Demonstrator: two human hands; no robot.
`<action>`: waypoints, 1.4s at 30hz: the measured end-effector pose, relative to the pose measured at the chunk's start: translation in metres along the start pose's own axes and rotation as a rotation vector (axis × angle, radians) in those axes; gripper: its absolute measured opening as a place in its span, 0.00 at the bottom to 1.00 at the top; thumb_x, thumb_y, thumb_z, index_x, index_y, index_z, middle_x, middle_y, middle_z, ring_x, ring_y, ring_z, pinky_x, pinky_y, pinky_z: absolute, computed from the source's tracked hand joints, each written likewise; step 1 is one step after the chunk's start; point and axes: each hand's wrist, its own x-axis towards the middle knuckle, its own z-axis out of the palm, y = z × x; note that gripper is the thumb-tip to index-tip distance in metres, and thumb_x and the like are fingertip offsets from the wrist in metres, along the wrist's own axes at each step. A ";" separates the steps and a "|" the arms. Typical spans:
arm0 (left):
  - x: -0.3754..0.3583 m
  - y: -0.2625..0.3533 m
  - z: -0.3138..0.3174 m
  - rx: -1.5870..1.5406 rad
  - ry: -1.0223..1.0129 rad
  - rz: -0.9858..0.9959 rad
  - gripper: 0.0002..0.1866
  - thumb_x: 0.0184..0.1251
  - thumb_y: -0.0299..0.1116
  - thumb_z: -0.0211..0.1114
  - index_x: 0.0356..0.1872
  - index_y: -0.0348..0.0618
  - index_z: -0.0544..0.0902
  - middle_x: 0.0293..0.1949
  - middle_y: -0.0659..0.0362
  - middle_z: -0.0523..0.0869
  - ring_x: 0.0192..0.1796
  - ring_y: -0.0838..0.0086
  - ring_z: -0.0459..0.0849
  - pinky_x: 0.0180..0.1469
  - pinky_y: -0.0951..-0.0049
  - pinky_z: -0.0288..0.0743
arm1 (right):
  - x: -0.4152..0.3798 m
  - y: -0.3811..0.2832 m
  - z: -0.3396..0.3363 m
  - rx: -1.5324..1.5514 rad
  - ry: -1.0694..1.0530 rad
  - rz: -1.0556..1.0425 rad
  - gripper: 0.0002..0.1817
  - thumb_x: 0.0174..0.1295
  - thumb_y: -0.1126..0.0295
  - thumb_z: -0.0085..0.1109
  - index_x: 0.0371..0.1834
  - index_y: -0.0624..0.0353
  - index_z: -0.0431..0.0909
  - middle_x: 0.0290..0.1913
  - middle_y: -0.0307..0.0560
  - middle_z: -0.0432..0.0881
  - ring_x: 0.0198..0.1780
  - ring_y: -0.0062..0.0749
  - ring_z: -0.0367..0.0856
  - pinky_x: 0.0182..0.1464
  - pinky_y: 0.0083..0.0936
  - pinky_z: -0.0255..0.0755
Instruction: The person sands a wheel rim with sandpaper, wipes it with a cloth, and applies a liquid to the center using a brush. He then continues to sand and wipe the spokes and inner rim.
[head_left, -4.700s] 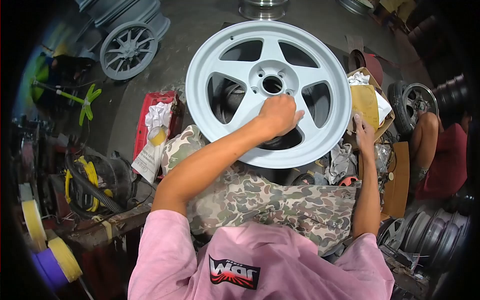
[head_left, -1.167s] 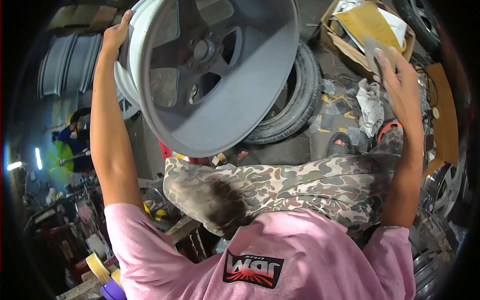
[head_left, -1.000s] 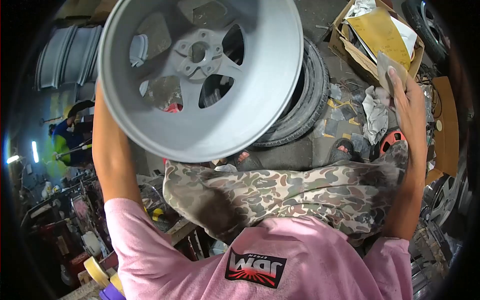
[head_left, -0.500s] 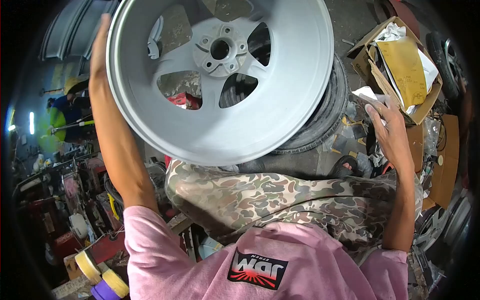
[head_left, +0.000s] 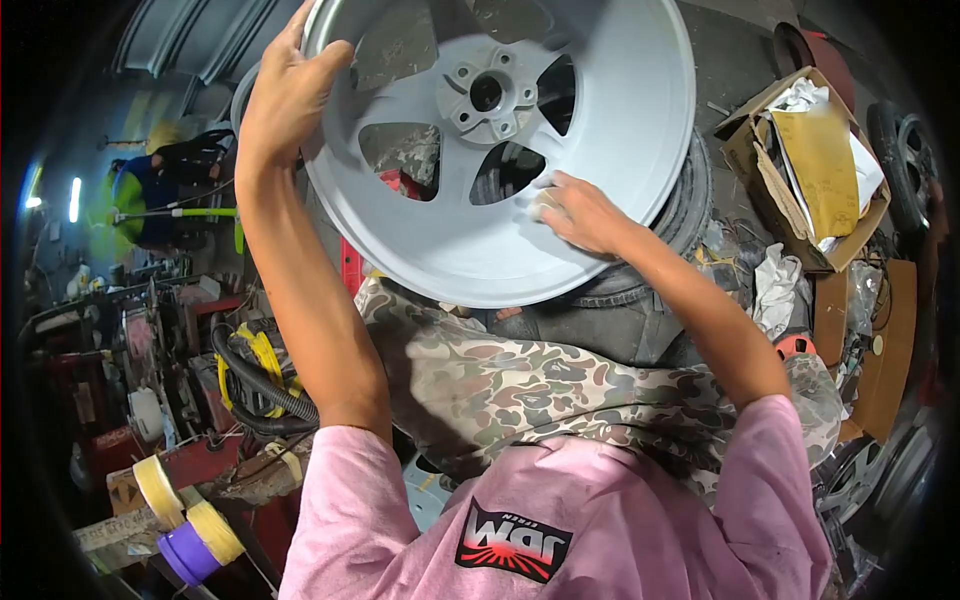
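Note:
A grey, five-spoke wheel rim [head_left: 490,262] is tilted toward me, its hollow barrel facing up. My left hand [head_left: 290,95] grips its left edge, thumb over the lip and the other fingers mostly hidden. Inside the barrel, at the lower right, my right hand [head_left: 580,212] presses against the grey surface. Its fingers are closed on a small tan piece that looks like sandpaper [head_left: 545,203], largely covered by the fingers. Beneath the rim lies a black tire [head_left: 690,215].
To the right stands a cardboard box [head_left: 835,258] with paper and a brown sheet. Crumpled white paper or cloth [head_left: 775,290] lies nearby. Tape rolls [head_left: 205,545], a black hose [head_left: 265,385] and red equipment crowd the left. Another person [head_left: 150,205] is at the far left.
My right hand has moved left from beside the box into the rim's barrel. The white crumpled piece now lies apart from it. My left hand has shifted along the rim edge, thumb now showing.

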 end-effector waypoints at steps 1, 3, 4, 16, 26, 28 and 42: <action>-0.005 -0.001 0.003 -0.107 0.019 0.003 0.34 0.65 0.28 0.63 0.75 0.39 0.74 0.51 0.57 0.87 0.49 0.75 0.84 0.54 0.75 0.78 | 0.012 0.002 0.008 0.007 -0.005 0.000 0.20 0.71 0.61 0.57 0.52 0.68 0.85 0.61 0.64 0.81 0.59 0.58 0.82 0.65 0.44 0.75; -0.012 0.003 0.009 -0.215 0.030 0.000 0.34 0.64 0.27 0.63 0.75 0.37 0.74 0.51 0.57 0.86 0.48 0.75 0.84 0.53 0.76 0.78 | 0.026 0.007 0.026 0.359 -0.080 0.318 0.22 0.69 0.56 0.56 0.49 0.68 0.82 0.54 0.65 0.84 0.55 0.59 0.83 0.59 0.45 0.76; -0.013 0.011 0.015 -0.212 0.033 -0.014 0.34 0.64 0.27 0.63 0.75 0.37 0.74 0.51 0.57 0.86 0.48 0.75 0.84 0.53 0.76 0.78 | 0.029 0.007 0.036 0.364 -0.094 0.317 0.22 0.69 0.56 0.56 0.49 0.68 0.82 0.54 0.65 0.84 0.55 0.59 0.83 0.59 0.45 0.76; -0.015 0.009 0.017 -0.293 0.076 -0.029 0.34 0.63 0.26 0.62 0.74 0.34 0.73 0.53 0.55 0.85 0.50 0.75 0.84 0.56 0.77 0.77 | 0.071 -0.077 0.068 0.528 -0.094 0.309 0.25 0.76 0.56 0.45 0.56 0.71 0.76 0.48 0.69 0.86 0.52 0.66 0.85 0.60 0.50 0.75; -0.019 0.027 0.020 -0.328 -0.002 -0.042 0.35 0.63 0.26 0.62 0.75 0.32 0.72 0.54 0.53 0.85 0.52 0.73 0.84 0.60 0.74 0.76 | 0.099 -0.006 -0.058 0.021 0.516 -0.104 0.18 0.71 0.66 0.53 0.56 0.69 0.77 0.53 0.65 0.79 0.54 0.63 0.80 0.59 0.47 0.74; -0.020 0.028 0.021 -0.371 0.012 -0.044 0.35 0.63 0.26 0.62 0.75 0.32 0.72 0.55 0.53 0.85 0.53 0.73 0.84 0.61 0.74 0.75 | 0.108 -0.003 -0.073 0.084 0.585 0.011 0.18 0.73 0.65 0.52 0.57 0.67 0.77 0.53 0.64 0.79 0.54 0.63 0.80 0.59 0.48 0.74; -0.019 0.018 0.026 -0.370 0.056 -0.013 0.35 0.63 0.25 0.60 0.75 0.30 0.72 0.56 0.53 0.84 0.55 0.73 0.83 0.63 0.75 0.73 | 0.149 0.020 -0.059 -0.329 0.455 -0.010 0.25 0.70 0.64 0.60 0.71 0.50 0.78 0.57 0.65 0.81 0.53 0.59 0.80 0.59 0.48 0.77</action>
